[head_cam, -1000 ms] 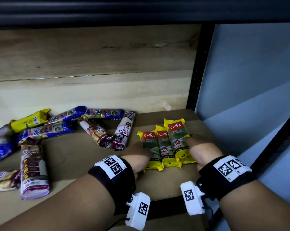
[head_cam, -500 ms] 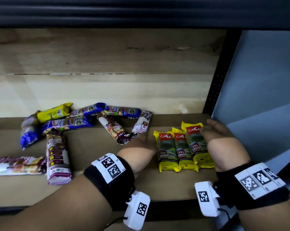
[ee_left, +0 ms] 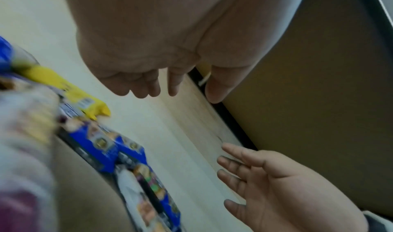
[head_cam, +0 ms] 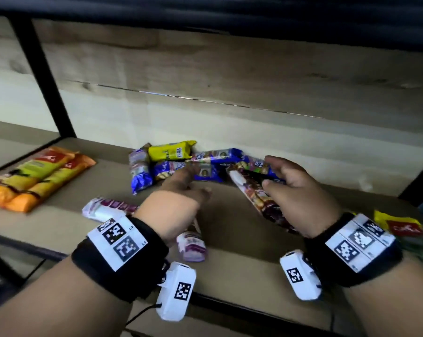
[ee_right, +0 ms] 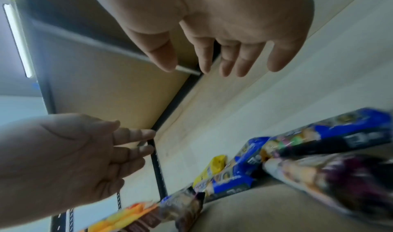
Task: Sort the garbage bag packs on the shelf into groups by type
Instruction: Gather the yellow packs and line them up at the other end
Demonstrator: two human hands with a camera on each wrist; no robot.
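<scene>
Both hands hover open over a mixed pile of garbage bag packs at the middle of the shelf. My left hand (head_cam: 193,181) (ee_left: 170,84) reaches with straight fingers toward the blue packs (head_cam: 210,166) (ee_left: 102,151) and holds nothing. My right hand (head_cam: 286,181) (ee_right: 212,64) is spread above a dark purple-brown pack (head_cam: 261,203) (ee_right: 340,181), also empty. A yellow pack (head_cam: 171,150) (ee_right: 214,166) lies at the back of the pile. White-and-purple packs (head_cam: 191,244) lie partly hidden under my left wrist. The yellow CASA packs (head_cam: 405,229) sit at the far right.
A group of orange packs (head_cam: 35,176) lies at the shelf's left end beside a black upright post (head_cam: 45,76). The wooden back wall (head_cam: 230,76) stands close behind the pile. The shelf's front edge (head_cam: 230,310) runs under my wrists.
Both hands left the yellow CASA packs and moved left over the mixed pile, opening as they went. The view swung left, bringing the orange packs in.
</scene>
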